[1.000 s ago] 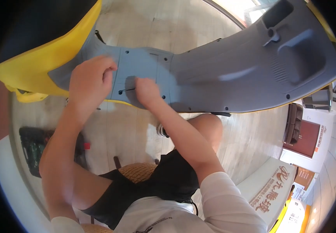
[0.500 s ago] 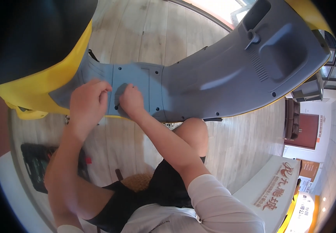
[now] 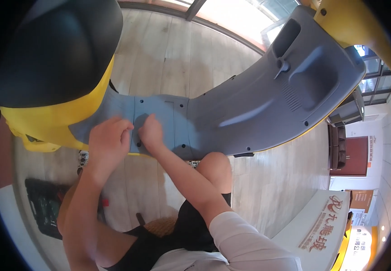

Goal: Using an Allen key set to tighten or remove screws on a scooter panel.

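A yellow scooter with a grey plastic footboard (image 3: 168,124) lies across the view in front of me. My left hand (image 3: 110,139) is at the left part of the footboard, its fingers curled in and slightly blurred. Close to its right, my right hand (image 3: 151,133) is closed low over the panel between dark screw holes. Whatever either hand pinches, if anything, is hidden by the fingers. The screw hole (image 3: 183,146) right of my right hand is uncovered.
The black seat (image 3: 64,54) rises at the left and the grey front shield (image 3: 268,97) curves up to the right. An open tool case (image 3: 42,205) lies on the wooden floor at lower left. A white sign board (image 3: 310,221) stands at lower right.
The view has tilted, so the scooter sits lower in the picture and more of the seat shows. Both hands stay closed over the same part of the footboard.
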`<state>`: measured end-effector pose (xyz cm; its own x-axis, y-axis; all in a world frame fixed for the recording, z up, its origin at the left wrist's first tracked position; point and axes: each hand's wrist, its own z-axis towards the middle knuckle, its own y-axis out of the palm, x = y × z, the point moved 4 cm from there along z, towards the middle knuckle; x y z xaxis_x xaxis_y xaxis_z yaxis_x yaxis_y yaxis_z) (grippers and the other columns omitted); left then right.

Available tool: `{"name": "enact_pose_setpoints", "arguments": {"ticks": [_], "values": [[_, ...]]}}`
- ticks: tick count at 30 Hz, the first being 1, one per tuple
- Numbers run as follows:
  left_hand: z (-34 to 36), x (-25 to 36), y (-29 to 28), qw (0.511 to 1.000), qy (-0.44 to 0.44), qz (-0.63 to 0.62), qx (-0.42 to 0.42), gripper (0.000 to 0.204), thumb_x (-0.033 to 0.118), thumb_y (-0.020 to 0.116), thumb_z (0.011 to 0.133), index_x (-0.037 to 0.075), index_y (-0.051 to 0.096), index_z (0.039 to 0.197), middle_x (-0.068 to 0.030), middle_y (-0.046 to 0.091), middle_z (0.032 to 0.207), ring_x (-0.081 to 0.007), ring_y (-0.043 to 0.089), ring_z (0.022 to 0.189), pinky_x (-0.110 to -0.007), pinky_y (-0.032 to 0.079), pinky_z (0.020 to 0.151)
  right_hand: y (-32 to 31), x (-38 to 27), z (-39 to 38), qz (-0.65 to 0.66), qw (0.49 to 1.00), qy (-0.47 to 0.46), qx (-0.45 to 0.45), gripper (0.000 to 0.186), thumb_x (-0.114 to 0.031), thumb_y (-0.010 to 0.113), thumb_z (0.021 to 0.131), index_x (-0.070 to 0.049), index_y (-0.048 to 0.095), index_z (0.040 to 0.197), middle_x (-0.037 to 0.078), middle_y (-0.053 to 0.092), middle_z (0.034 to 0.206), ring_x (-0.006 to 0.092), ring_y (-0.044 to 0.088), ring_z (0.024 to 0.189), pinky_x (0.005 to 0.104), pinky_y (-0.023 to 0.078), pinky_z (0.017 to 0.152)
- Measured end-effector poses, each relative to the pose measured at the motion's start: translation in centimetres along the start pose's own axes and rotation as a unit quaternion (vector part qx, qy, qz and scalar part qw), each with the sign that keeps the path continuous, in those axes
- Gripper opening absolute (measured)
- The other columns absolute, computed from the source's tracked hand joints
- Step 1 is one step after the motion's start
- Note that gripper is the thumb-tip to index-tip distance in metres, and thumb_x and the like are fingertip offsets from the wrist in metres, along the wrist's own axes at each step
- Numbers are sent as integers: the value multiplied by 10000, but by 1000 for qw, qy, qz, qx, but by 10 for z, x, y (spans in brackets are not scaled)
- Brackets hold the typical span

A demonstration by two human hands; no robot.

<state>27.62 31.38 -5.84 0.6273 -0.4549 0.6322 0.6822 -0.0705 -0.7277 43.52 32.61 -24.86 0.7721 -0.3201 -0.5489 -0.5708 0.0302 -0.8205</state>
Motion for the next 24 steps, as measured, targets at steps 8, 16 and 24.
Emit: {"name": "enact_pose_setpoints", "arguments": {"ticks": [8, 16, 24], "values": [[0, 1, -4, 1000, -5, -8, 1, 76, 93, 605, 811, 90, 676, 837, -92, 665, 836, -332, 649, 788, -449, 504, 691, 8, -28, -12, 119, 989, -68, -51, 236, -96, 686, 769, 11, 682, 980, 245, 680, 916, 461, 653, 893, 494, 531, 753], [6, -1, -13, 997, 32, -37, 65, 91, 39, 605, 799, 59, 691, 819, -94, 647, 762, -286, 636, 669, -371, 498, 602, -5, -58, -70, 139, 942, -249, -179, 163, -121, 618, 824, -31, 707, 927, 241, 666, 1010, 414, 639, 936, 475, 538, 785], [11, 8, -13, 991, 47, -75, 100, 87, 5, 621, 795, 41, 695, 821, -79, 651, 748, -239, 618, 602, -327, 489, 569, -2, -11, -99, -196, 929, -217, -228, 140, -51, 568, 841, 20, 685, 869, 206, 594, 1111, 391, 657, 925, 482, 553, 795]]}}
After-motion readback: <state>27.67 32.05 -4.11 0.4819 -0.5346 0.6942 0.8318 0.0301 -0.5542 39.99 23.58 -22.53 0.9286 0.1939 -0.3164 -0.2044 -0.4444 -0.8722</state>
